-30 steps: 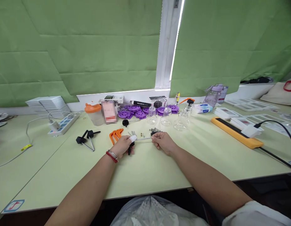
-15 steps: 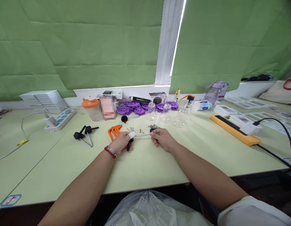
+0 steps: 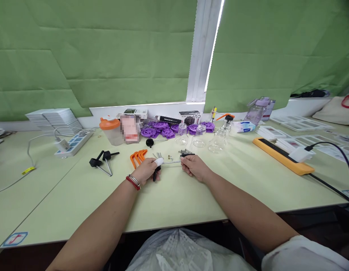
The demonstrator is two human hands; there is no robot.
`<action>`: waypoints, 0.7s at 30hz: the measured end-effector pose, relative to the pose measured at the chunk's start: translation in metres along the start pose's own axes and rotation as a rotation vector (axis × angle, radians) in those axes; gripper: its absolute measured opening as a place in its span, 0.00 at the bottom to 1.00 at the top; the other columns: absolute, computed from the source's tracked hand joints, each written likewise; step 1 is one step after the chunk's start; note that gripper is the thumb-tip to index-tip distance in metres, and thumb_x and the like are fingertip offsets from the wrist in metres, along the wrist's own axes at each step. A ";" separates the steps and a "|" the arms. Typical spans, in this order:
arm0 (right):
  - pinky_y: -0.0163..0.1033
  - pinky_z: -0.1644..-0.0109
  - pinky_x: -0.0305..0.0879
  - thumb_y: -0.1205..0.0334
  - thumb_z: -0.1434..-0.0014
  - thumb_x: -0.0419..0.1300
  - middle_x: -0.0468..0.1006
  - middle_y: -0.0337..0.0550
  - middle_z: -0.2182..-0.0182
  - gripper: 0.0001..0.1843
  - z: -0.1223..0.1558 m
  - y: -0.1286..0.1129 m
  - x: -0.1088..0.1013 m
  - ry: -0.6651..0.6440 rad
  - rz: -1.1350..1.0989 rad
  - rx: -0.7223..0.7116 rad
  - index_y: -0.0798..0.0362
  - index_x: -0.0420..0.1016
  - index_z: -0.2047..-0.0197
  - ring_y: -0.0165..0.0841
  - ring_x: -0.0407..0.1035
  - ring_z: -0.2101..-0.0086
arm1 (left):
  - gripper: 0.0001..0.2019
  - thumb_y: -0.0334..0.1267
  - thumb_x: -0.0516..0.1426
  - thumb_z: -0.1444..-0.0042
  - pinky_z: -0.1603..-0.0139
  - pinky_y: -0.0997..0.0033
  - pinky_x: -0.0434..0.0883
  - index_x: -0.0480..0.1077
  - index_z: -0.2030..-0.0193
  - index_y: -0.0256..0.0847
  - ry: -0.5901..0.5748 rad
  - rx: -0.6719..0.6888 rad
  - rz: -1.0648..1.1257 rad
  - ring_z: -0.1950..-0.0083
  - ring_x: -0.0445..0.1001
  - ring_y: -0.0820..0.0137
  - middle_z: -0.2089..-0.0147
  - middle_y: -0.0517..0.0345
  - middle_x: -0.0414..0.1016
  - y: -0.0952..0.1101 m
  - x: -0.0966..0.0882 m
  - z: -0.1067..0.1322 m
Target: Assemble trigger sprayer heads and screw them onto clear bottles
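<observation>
My left hand (image 3: 148,171) is closed around a black piece (image 3: 155,174) at one end of a thin metal rod (image 3: 171,162); something white covers its thumb. At the rod's other end, my right hand (image 3: 195,167) pinches with its fingertips, which hide that end. The rod lies level between both hands, just above the table. Behind the right fingers lie a black part (image 3: 188,154) and springs (image 3: 185,151). Several orange bent handles (image 3: 138,156) lie beyond the left hand, near small metal pins (image 3: 158,155) and tiny brass-coloured pieces (image 3: 169,156).
Two black-headed rods (image 3: 95,162) lie left, another black knob (image 3: 149,142) farther back. Purple discs (image 3: 150,132), clear glass cups (image 3: 199,140) and an orange-lidded shaker (image 3: 110,131) line the back. Power strips stand left (image 3: 75,145) and right (image 3: 282,156); a lilac bottle (image 3: 256,113) stands back right.
</observation>
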State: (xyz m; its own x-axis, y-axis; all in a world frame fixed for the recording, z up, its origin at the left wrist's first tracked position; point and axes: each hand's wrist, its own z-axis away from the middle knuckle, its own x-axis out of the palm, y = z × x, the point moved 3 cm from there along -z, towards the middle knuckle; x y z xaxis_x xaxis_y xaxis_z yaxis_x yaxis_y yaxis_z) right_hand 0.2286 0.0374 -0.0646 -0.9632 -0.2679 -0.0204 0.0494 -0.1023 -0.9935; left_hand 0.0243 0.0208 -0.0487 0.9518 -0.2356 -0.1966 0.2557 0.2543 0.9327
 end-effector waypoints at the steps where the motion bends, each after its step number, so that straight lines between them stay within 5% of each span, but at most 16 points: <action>1: 0.28 0.87 0.47 0.48 0.46 0.57 0.67 0.36 0.83 0.19 0.000 0.000 0.000 -0.001 0.004 0.001 0.55 0.65 0.76 0.20 0.53 0.87 | 0.21 0.57 0.57 0.56 0.85 0.74 0.56 0.61 0.70 0.39 -0.002 0.001 0.000 0.82 0.70 0.70 0.78 0.60 0.69 0.000 0.000 0.000; 21: 0.30 0.87 0.45 0.45 0.44 0.55 0.66 0.36 0.85 0.22 0.000 0.000 0.005 0.033 0.037 -0.054 0.53 0.60 0.78 0.21 0.51 0.88 | 0.21 0.57 0.57 0.55 0.85 0.74 0.56 0.61 0.73 0.40 -0.007 0.014 0.007 0.82 0.70 0.68 0.77 0.58 0.69 -0.001 0.000 0.000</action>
State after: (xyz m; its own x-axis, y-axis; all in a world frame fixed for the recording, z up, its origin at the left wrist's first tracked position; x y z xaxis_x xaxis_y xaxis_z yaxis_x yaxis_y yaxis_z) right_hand 0.2236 0.0365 -0.0643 -0.9692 -0.2387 -0.0599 0.0717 -0.0409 -0.9966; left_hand 0.0239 0.0203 -0.0493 0.9523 -0.2404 -0.1881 0.2466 0.2429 0.9382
